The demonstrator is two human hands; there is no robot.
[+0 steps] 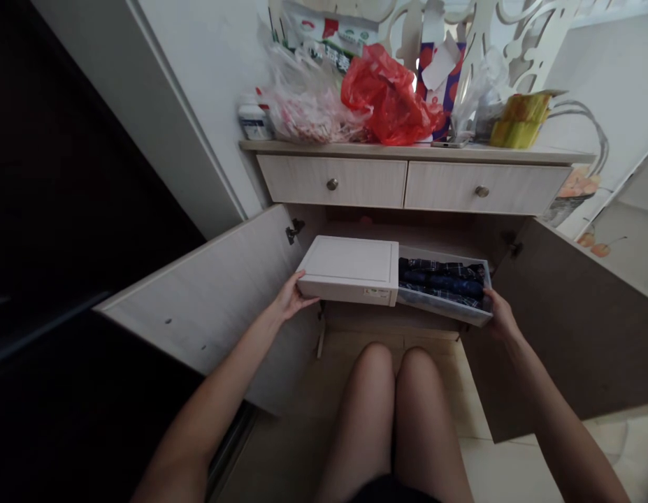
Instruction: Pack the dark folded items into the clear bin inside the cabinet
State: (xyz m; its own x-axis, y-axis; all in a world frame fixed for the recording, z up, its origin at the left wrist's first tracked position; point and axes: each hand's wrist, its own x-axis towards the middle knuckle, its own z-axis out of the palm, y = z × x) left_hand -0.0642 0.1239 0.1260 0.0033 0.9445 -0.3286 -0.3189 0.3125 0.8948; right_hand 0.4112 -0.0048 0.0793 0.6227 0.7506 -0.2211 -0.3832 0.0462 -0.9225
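Note:
My left hand point(293, 296) grips the left end of a white lidded box point(349, 262), thumb on top and fingers beneath. At the right, my right hand point(499, 313) holds the outer end of a translucent plastic bin point(444, 305). Rolled dark plaid cloth point(442, 279) lies inside that bin. Box and bin are side by side, meeting in the middle, at the mouth of an open cabinet. The bin tilts slightly down to the right. Whether the two are joined I cannot tell.
Cabinet doors stand open at left point(219, 286) and right point(570, 328). Above are two closed drawers point(365, 183) with round knobs. On the cabinet top are a red plastic bag point(386, 98), a clear bag point(307, 105), a white bottle point(254, 120) and a yellow package point(520, 120).

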